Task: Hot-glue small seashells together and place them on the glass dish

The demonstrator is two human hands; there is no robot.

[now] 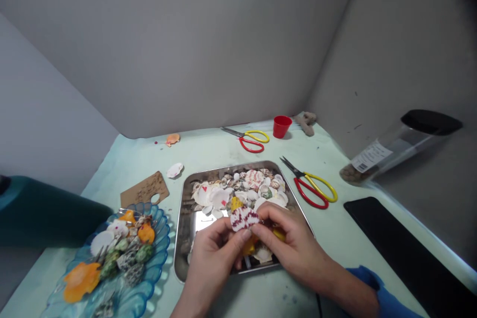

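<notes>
A white and purple-red scallop shell (pixel 244 218) is pinched between my two hands over a metal tray (pixel 179 238). My left hand (pixel 214 251) grips its left edge with thumb and fingers. At its right edge, my right hand (pixel 288 236) closes thumb and forefinger on it. Below and behind the hands, the tray holds many white and speckled shells (pixel 219 198), some with small red marks. Yellow shells (pixel 236 203) show around the held one, partly hidden by my fingers.
Left stands a blue scalloped dish (pixel 160 238) of shells, near a dark green cylinder (pixel 48 211) and a brown card (pixel 145 190). Two pairs of scissors (pixel 313 186) (pixel 251 140), a red cup (pixel 281 126), a clear jar (pixel 395 149) and a black flat strip (pixel 402 248) lie behind and right.
</notes>
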